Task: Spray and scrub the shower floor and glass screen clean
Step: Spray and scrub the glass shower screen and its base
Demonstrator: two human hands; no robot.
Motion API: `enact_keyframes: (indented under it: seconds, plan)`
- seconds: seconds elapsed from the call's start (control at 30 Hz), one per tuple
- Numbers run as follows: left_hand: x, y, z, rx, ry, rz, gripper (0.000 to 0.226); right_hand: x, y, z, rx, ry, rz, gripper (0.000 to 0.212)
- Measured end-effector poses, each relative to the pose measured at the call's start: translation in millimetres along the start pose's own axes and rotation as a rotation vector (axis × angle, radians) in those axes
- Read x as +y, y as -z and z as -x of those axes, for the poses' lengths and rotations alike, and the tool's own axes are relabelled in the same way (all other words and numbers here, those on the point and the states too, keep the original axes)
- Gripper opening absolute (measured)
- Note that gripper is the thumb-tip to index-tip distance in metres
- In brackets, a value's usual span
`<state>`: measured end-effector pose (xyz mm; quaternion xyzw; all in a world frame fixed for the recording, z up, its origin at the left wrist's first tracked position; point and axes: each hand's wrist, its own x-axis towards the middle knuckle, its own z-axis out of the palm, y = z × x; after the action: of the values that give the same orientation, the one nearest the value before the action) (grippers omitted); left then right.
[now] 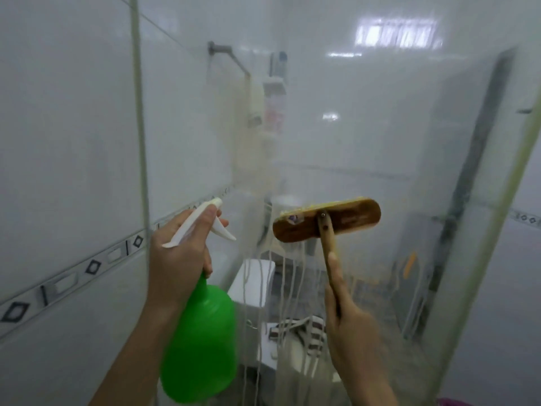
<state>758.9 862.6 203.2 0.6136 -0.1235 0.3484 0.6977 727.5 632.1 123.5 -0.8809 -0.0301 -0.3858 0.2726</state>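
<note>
Bright, flat, diffuse light; shadows faint. Window reflection (398,32) glares upper right. Glass screen (366,136) hazy, everything behind it soft. Wide-angle bowing along tile border (73,276). Overall slight blur.

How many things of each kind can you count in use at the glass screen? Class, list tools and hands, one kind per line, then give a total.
spray bottle: 1
brush: 1
hands: 2 (left hand, right hand)
Total: 4
</note>
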Motion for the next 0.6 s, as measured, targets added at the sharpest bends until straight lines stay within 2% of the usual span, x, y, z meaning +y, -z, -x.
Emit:
enact_keyframes:
  seconds: [0.2, 0.3, 0.37, 0.43, 0.6]
  plan:
    - [-17, 9, 15, 0.018, 0.101, -0.060, 0.020, -49, -15, -72, 0.127, 0.171, -0.011, 0.056]
    - [-21, 13, 24, 0.018, 0.116, -0.068, 0.018, -23, -23, -34, 0.054, 0.129, 0.022, 0.058]
    - [-25, 16, 27, 0.014, 0.116, -0.072, 0.018, -2, -25, 14, -0.067, 0.016, 0.028, 0.064]
    - [-27, 20, 28, 0.020, 0.113, -0.077, 0.018, 3, -29, 24, -0.105, 0.037, 0.013, 0.066]
    - [-27, 21, 28, 0.019, 0.134, -0.077, 0.016, -52, -32, -71, 0.055, 0.206, -0.020, 0.054]
